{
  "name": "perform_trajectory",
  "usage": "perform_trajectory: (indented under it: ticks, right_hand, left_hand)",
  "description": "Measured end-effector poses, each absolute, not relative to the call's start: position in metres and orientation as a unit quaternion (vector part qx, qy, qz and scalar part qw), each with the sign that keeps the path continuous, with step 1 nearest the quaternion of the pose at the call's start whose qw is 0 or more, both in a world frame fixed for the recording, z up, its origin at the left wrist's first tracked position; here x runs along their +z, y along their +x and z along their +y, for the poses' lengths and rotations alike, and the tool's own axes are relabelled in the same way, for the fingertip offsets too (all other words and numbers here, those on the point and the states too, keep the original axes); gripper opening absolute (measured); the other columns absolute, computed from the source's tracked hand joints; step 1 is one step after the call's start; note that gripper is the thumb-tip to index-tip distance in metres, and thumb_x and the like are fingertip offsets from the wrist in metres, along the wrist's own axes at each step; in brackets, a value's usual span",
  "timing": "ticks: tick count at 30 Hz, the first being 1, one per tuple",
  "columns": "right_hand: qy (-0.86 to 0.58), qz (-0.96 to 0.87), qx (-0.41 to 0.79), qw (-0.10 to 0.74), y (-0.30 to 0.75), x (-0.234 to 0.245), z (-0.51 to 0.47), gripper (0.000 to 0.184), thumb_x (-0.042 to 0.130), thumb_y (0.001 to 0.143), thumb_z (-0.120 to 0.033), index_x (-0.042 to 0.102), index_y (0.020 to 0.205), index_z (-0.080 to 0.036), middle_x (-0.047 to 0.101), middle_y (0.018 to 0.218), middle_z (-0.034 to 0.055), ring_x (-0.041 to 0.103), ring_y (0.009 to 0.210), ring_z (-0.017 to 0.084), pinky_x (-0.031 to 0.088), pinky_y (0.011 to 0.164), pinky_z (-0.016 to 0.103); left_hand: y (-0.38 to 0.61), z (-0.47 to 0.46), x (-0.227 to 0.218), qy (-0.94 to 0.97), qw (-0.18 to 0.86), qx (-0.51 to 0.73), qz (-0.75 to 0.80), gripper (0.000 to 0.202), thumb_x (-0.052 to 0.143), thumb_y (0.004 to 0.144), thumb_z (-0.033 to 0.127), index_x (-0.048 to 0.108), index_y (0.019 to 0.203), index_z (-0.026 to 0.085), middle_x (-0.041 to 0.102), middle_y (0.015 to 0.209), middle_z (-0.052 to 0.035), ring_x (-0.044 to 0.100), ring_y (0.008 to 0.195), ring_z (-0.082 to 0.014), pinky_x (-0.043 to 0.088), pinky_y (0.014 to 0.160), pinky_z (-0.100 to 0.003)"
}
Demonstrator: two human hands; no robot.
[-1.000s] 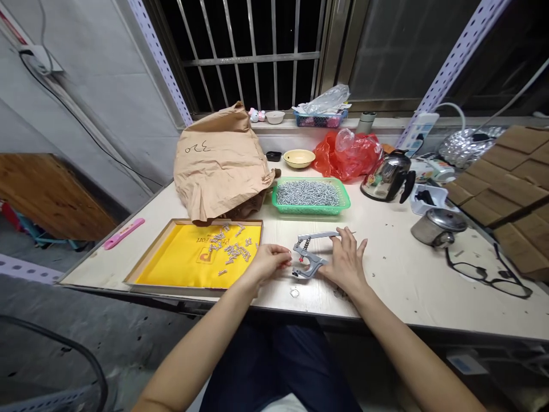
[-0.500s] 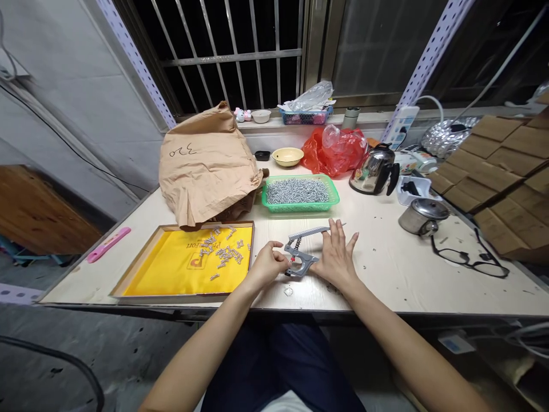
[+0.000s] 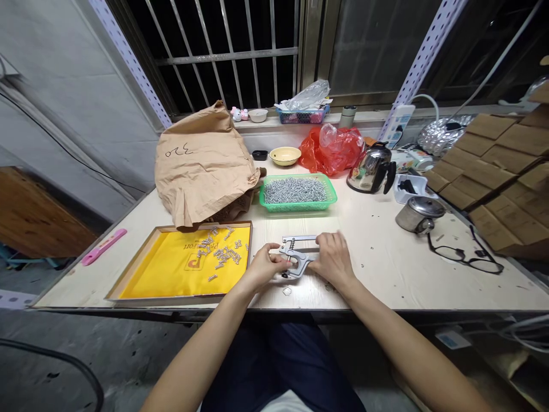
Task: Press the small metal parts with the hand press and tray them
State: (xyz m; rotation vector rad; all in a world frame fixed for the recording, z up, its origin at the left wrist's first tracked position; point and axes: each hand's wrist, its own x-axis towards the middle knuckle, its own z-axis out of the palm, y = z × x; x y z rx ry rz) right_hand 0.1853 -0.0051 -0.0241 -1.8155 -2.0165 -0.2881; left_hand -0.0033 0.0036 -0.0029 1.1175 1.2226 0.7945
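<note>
My right hand (image 3: 333, 257) is closed around the handles of grey metal spring-loaded hand pliers (image 3: 301, 262), which lie sideways just above the table's front part. At the jaw end, my left hand (image 3: 266, 268) has thumb and forefinger pinched together; whatever is between them is too small to make out. To the left, a shallow cardboard tray (image 3: 115, 290) with a yellow lining holds several small silvery metal pieces (image 3: 223, 256). Beyond the pliers stands a green plastic basket (image 3: 299, 207) filled with similar small silvery pieces.
A large brown paper bag (image 3: 201, 166) stands behind the tray. On the right are a steel kettle (image 3: 368, 171), a lidded metal cup (image 3: 414, 216) and black-framed glasses (image 3: 465, 260). A pink-handled tool (image 3: 103, 246) lies at the left. A red plastic bag (image 3: 328, 151) is at the back.
My right hand's fingers have curled in from spread, and the pliers' upper handle has come down towards the lower one. My left hand stays at the jaws.
</note>
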Motion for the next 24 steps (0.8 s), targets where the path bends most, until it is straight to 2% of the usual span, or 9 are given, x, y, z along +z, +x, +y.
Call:
perform_trajectory:
  ticks: [1, 3, 5, 7, 11, 14, 17, 20, 24]
  right_hand:
    - [-0.660, -0.721, -0.090, 0.193, 0.185, -0.024, -0.006, 0.041, 0.049, 0.071, -0.055, 0.049, 0.087, -0.017, 0.060, 0.082, 0.0100, 0.055, 0.082, 0.024, 0.038, 0.075, 0.036]
    - [-0.670, -0.720, -0.062, 0.169, 0.183, -0.026, -0.007, 0.043, 0.050, 0.070, -0.056, 0.048, 0.088, -0.018, 0.059, 0.067, 0.0047, 0.055, 0.064, 0.020, 0.033, 0.055, 0.027]
    - [-0.665, -0.731, -0.042, 0.150, 0.181, -0.028, -0.008, 0.044, 0.048, 0.072, -0.058, 0.047, 0.089, -0.017, 0.059, 0.061, 0.0024, 0.054, 0.054, 0.018, 0.026, 0.049, 0.025]
    - [-0.657, -0.740, -0.040, 0.138, 0.180, -0.030, -0.008, 0.040, 0.046, 0.074, -0.057, 0.049, 0.085, -0.018, 0.059, 0.058, 0.0022, 0.053, 0.051, 0.016, 0.023, 0.048, 0.025]
    - [-0.656, -0.736, -0.081, 0.146, 0.183, -0.029, -0.009, 0.025, 0.047, 0.076, -0.043, 0.053, 0.072, -0.019, 0.061, 0.068, 0.0055, 0.056, 0.068, 0.019, 0.030, 0.055, 0.027]
    - [-0.640, -0.740, -0.114, 0.174, 0.186, -0.027, -0.008, 0.021, 0.051, 0.071, -0.038, 0.057, 0.072, -0.017, 0.062, 0.085, 0.0090, 0.053, 0.088, 0.023, 0.036, 0.077, 0.034]
    - [-0.628, -0.739, -0.127, 0.210, 0.186, -0.027, -0.007, 0.044, 0.049, 0.070, -0.048, 0.058, 0.096, -0.013, 0.054, 0.112, 0.0147, 0.045, 0.106, 0.028, 0.021, 0.098, 0.051]
    - [-0.637, -0.729, -0.122, 0.217, 0.185, -0.030, -0.005, 0.063, 0.041, 0.071, -0.060, 0.053, 0.108, -0.010, 0.045, 0.124, 0.0188, 0.035, 0.117, 0.033, 0.008, 0.099, 0.063]
    - [-0.663, -0.709, -0.101, 0.218, 0.187, -0.033, -0.004, 0.071, 0.036, 0.071, -0.066, 0.053, 0.108, -0.008, 0.041, 0.126, 0.0213, 0.033, 0.118, 0.035, 0.007, 0.097, 0.066]
  left_hand:
    - [-0.004, 0.003, 0.002, 0.469, 0.611, 0.350, 0.533, 0.070, 0.079, 0.052, 0.033, 0.043, 0.109, 0.014, 0.063, 0.070, -0.0020, 0.057, 0.059, -0.0118, 0.037, 0.052, -0.020]
    - [-0.005, 0.002, 0.010, 0.442, 0.607, 0.370, 0.547, 0.069, 0.075, 0.056, 0.042, 0.043, 0.110, 0.015, 0.064, 0.077, -0.0043, 0.058, 0.062, -0.0116, 0.036, 0.050, -0.019]
    - [-0.007, 0.002, 0.016, 0.427, 0.597, 0.379, 0.563, 0.060, 0.071, 0.059, 0.048, 0.049, 0.103, 0.014, 0.064, 0.078, -0.0051, 0.056, 0.062, -0.0106, 0.036, 0.051, -0.019]
    - [-0.008, 0.002, 0.018, 0.432, 0.595, 0.359, 0.574, 0.050, 0.067, 0.061, 0.052, 0.057, 0.087, 0.012, 0.063, 0.072, -0.0051, 0.053, 0.057, -0.0089, 0.036, 0.051, -0.019]
    - [-0.007, 0.000, 0.011, 0.471, 0.620, 0.277, 0.563, 0.044, 0.069, 0.058, 0.052, 0.063, 0.062, 0.009, 0.057, 0.054, -0.0034, 0.045, 0.046, -0.0073, 0.030, 0.045, -0.020]
    - [-0.003, -0.004, 0.005, 0.482, 0.632, 0.257, 0.550, 0.035, 0.073, 0.054, 0.042, 0.063, 0.056, 0.009, 0.052, 0.045, -0.0011, 0.039, 0.039, -0.0059, 0.024, 0.041, -0.021]
    - [0.002, -0.006, 0.000, 0.468, 0.635, 0.276, 0.548, 0.029, 0.074, 0.052, 0.035, 0.059, 0.049, 0.011, 0.050, 0.042, 0.0001, 0.038, 0.038, -0.0060, 0.024, 0.040, -0.021]
    - [0.006, -0.004, -0.002, 0.475, 0.613, 0.301, 0.556, 0.028, 0.075, 0.049, 0.031, 0.055, 0.046, 0.012, 0.048, 0.042, 0.0021, 0.039, 0.040, -0.0058, 0.026, 0.042, -0.021]
    - [0.011, 0.004, -0.002, 0.520, 0.556, 0.322, 0.563, 0.025, 0.070, 0.053, 0.030, 0.054, 0.047, 0.013, 0.044, 0.042, 0.0042, 0.035, 0.041, -0.0048, 0.024, 0.042, -0.020]
